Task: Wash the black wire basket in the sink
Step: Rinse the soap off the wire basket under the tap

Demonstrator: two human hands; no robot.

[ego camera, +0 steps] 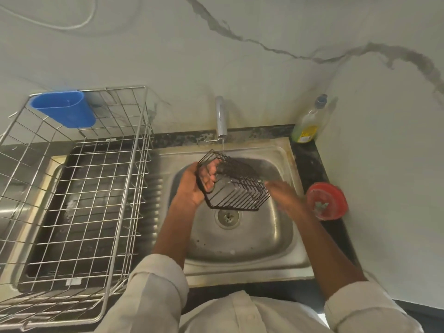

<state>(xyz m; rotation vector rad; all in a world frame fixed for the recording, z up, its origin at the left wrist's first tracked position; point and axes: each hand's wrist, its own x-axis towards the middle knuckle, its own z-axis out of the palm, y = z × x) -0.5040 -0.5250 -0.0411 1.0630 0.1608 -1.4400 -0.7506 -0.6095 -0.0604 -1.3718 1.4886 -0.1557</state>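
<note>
Head view looked down into a steel sink (283, 239), and over the bowl a person held the black wire basket (236, 182) tilted, its open side turned toward the left hand (197, 183). That hand gripped the basket's near left end, the fingers (209, 173) curled through the wires into its inside and the palm against the rim. A thin stream of water (223, 146) fell from the tap (220, 116) onto the upper back edge of the basket. The basket hung clear of the sink floor, above and a little behind the drain (228, 217).

The right hand (284, 193) was at the basket's right end, touching or just beside it, but it was badly blurred; I could not tell whether its fingers were straight or curled, or whether they held anything. Both forearms were bare below rolled pale sleeves (156, 284).

To the left of the bowl, on the draining side, stood a large silver wire dish rack (79, 183), with a blue plastic cup holder (66, 108) hung on its back rail. On the dark counter at the back right corner stood a clear bottle (308, 123) of yellow-green liquid with a yellow label. Just right of the sink, near the blurred hand, sat a red round container (328, 200) with something pale and greenish inside. A marbled pale wall (264, 56) rose behind it all.
</note>
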